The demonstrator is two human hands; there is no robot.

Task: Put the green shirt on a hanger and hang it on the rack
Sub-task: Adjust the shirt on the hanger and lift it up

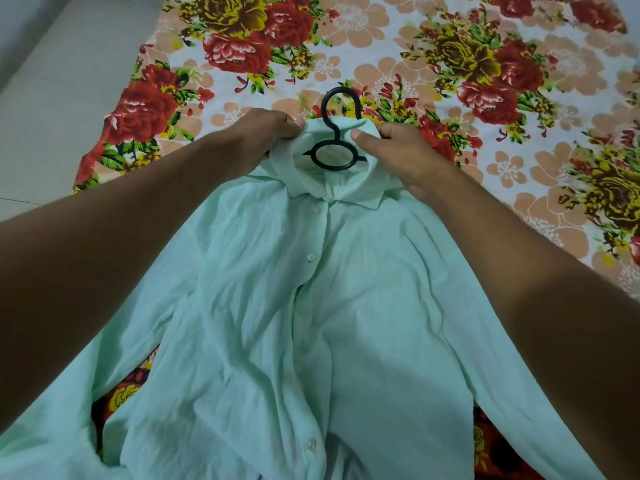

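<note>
Spread over the bed, a floral sheet with red roses and peach blossoms (pixel 398 57) carries the pale mint-green buttoned cotton shirt (pixel 311 306), lying front up. A black plastic hanger (pixel 334 157) sits inside its collar, hook and ring poking out at the neck. The left hand (pixel 266 133) pinches the collar's left side; the right hand (pixel 398 150) grips the collar's right side. Pale floor (pixel 59 98) lies at left.

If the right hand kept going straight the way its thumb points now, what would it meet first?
Most likely the black hanger: the right hand pinches the shirt collar and its thumb points at the hanger's neck. Depth is hard to judge.
</note>
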